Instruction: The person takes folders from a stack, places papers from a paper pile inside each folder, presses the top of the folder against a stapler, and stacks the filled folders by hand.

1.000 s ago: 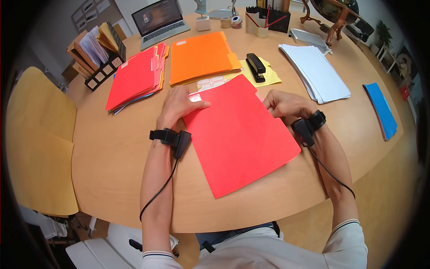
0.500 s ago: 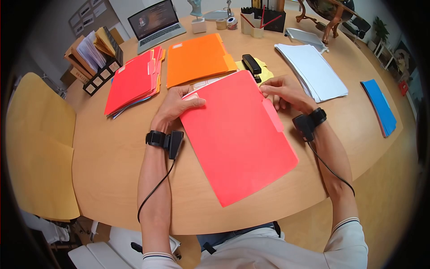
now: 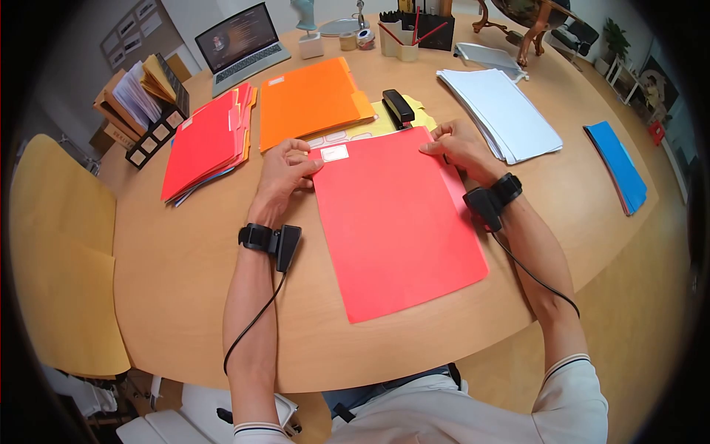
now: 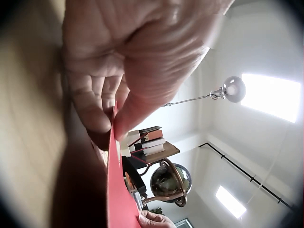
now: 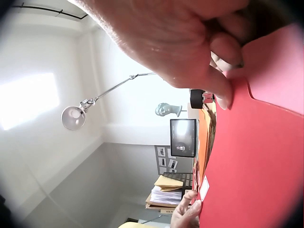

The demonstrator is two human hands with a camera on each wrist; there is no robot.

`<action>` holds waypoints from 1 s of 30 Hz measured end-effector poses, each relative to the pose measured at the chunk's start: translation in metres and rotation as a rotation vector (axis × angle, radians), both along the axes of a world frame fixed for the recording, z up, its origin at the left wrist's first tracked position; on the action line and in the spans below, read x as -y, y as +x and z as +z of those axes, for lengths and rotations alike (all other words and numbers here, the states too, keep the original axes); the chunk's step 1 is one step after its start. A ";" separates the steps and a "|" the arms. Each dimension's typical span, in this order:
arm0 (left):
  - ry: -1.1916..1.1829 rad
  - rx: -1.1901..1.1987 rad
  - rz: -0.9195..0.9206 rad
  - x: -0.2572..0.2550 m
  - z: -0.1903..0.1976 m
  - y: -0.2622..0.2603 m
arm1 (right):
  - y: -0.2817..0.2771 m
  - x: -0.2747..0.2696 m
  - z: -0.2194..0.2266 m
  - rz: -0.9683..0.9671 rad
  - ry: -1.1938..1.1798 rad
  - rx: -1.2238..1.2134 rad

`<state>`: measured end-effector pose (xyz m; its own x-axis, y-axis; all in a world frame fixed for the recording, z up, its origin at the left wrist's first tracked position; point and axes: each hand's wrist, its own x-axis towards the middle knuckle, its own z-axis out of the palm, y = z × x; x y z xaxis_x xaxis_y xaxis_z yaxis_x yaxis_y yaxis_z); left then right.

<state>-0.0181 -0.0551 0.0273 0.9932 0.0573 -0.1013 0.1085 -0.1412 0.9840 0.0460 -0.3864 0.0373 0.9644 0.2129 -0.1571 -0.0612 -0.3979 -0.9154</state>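
A red file folder (image 3: 399, 229) lies at a slight slant in front of me, between both hands. Its white label (image 3: 334, 152) shows at the upper left corner. My left hand (image 3: 287, 174) pinches the folder's edge beside that label; the left wrist view has thumb and fingers on either side of the red edge. At the upper right corner, my right hand (image 3: 462, 152) pinches the folder, its thumb (image 5: 219, 90) on the top face near the tab (image 5: 280, 71). Just beyond the folder are a black stapler (image 3: 398, 109) and a yellow folder (image 3: 421, 116).
Orange folders (image 3: 314, 103) and a stack of red folders (image 3: 211, 140) lie to the left, before a laptop (image 3: 240, 48) and a file holder (image 3: 155, 137). White papers (image 3: 503, 115) and blue folders (image 3: 617, 166) lie right. Pen cups (image 3: 399, 44) stand behind.
My right hand, curled at the folder's right edge a second ago, has uncurled and moved to its upper right corner. The folder has turned straighter, and its label, partly under my left thumb before, is uncovered.
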 end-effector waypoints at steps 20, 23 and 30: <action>0.232 0.064 0.131 -0.005 -0.011 0.009 | -0.001 -0.025 -0.010 0.032 -0.478 0.567; 0.214 0.054 0.160 -0.002 -0.006 0.011 | -0.002 -0.024 -0.009 0.034 -0.468 0.553; 0.366 0.096 0.224 -0.002 -0.016 0.028 | 0.004 -0.026 -0.030 -0.128 -0.344 0.626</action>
